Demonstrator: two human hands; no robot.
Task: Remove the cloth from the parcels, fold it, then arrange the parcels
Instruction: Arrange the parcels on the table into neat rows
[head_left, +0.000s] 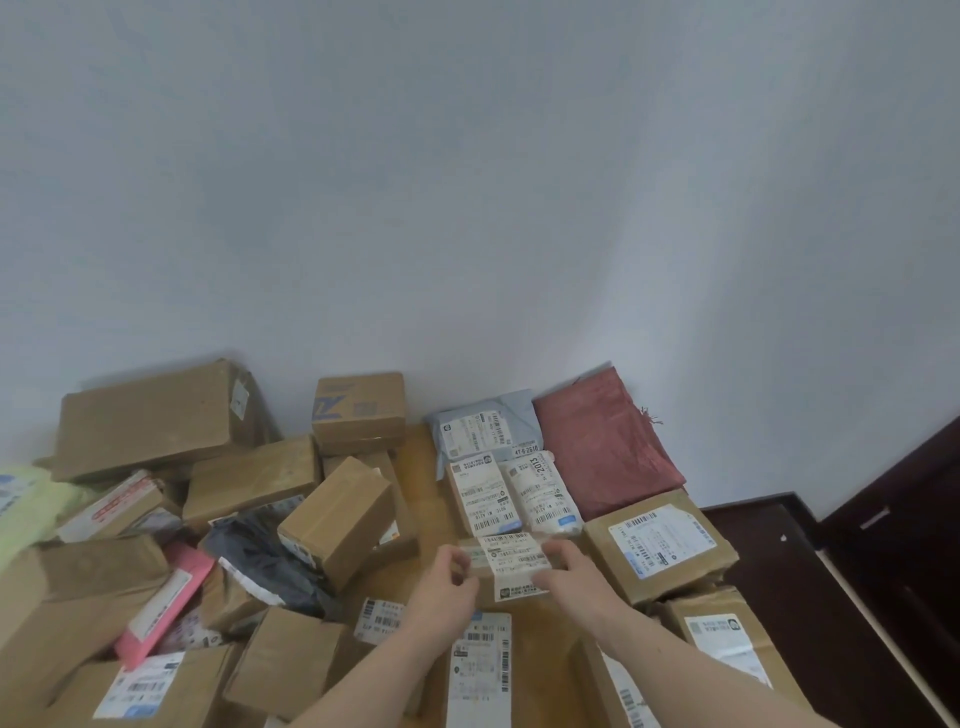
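Both my hands hold a small cardboard parcel (511, 566) with a white label, low over the wooden surface. My left hand (448, 582) grips its left end and my right hand (574, 571) its right end. The dark red cloth (605, 441) lies folded against the wall at the back right. Just behind the held parcel, two white-labelled parcels (514, 493) lie side by side, with a grey mailer bag (483, 423) behind them. A flat labelled box (657, 540) sits to the right.
A loose heap of cardboard boxes (249, 483), a pink packet (166, 608) and a black bag (260, 556) fills the left. More labelled boxes (722, 634) lie near me. The white wall stands behind; dark floor (810, 582) drops off at right.
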